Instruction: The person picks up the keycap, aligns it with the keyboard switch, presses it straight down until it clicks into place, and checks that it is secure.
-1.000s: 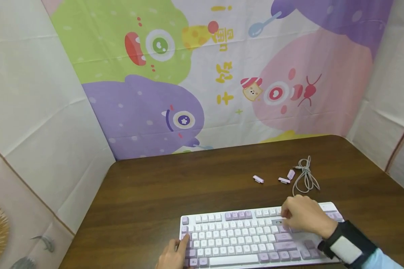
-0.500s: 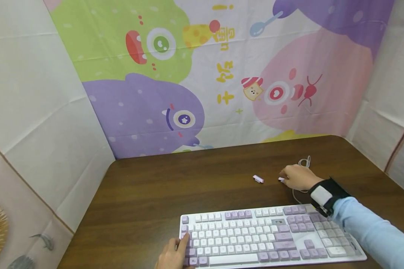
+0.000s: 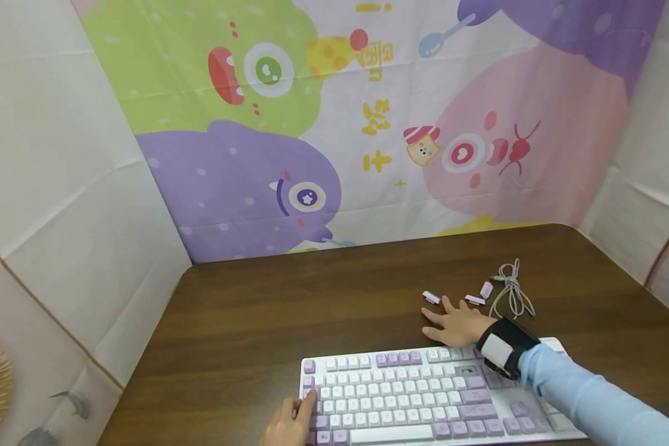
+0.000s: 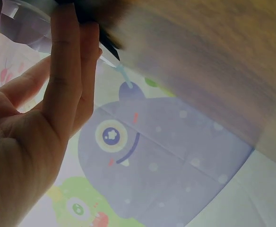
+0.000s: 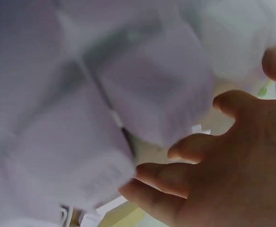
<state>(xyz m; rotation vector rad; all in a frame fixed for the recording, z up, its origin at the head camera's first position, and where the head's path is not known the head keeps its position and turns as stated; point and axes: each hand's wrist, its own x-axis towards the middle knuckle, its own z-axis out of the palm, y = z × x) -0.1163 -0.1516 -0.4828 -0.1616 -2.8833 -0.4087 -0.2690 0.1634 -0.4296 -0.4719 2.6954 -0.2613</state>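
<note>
A white keyboard (image 3: pixel 390 404) with white and lilac keycaps lies at the table's front. My left hand (image 3: pixel 288 424) grips its left edge, a finger over the end keys; in the left wrist view, the fingers (image 4: pixel 66 66) reach up to that edge. My right hand (image 3: pixel 459 325) is spread just behind the keyboard's back edge, palm down, holding nothing. Its forearm crosses over the keyboard's right part, hiding some keys. Close past its fingertips lies a small lilac-and-white piece (image 3: pixel 432 297), with two similar pieces (image 3: pixel 475 300) further right. Large blurred lilac keycaps (image 5: pixel 161 85) fill much of the right wrist view.
A bundled pale cable (image 3: pixel 511 284) lies right of the small pieces. The dark wooden table (image 3: pixel 290 303) runs back to a cartoon-printed cloth (image 3: pixel 228 186), with pale cloth walls at both sides.
My right hand went from the keyboard's upper right to the pieces by the cable, then came back left and nearer, fingers spreading. The left hand stays at the keyboard's left edge.
</note>
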